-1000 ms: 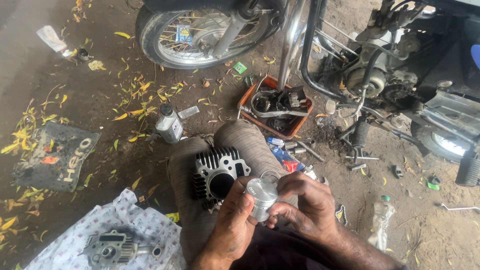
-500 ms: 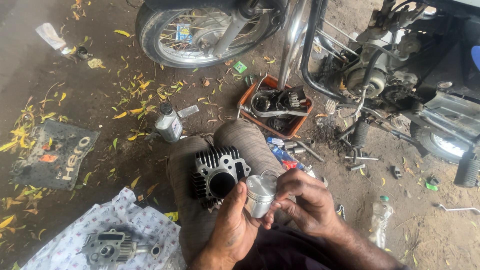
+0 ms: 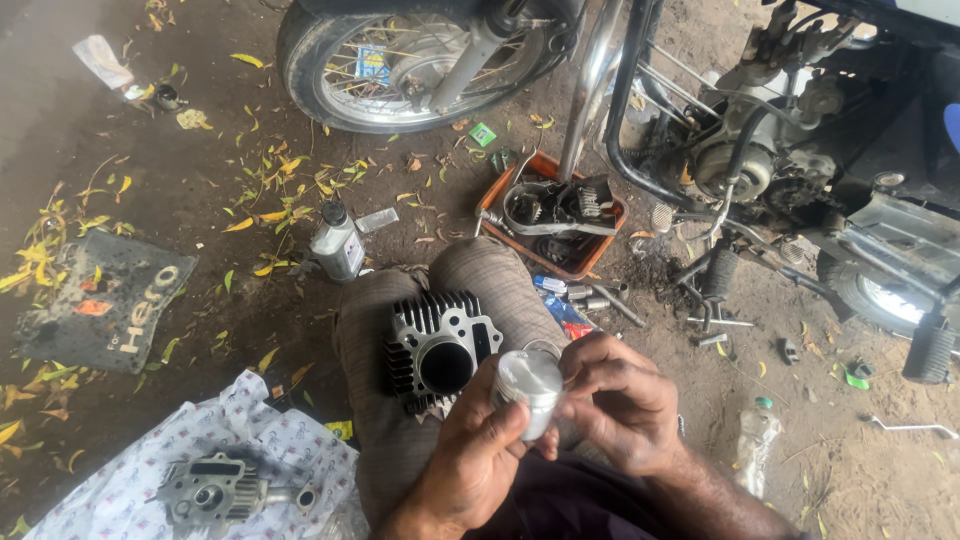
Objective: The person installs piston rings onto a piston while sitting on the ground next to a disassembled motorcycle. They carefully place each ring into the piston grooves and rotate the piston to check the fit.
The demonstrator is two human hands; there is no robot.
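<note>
The left hand [image 3: 480, 455] is closing its fingers around a silver piston [image 3: 530, 390] from below, and the right hand [image 3: 620, 400] is pinching the piston's upper side with curled fingers. The piston is sitting just right of the finned engine cylinder [image 3: 438, 352], which is resting on the person's thigh. Behind the cylinder an orange parts tray [image 3: 600, 250] is lying on the ground, and down to its left a cylinder head [image 3: 215, 492] is lying on a printed cloth [image 3: 270, 440].
</note>
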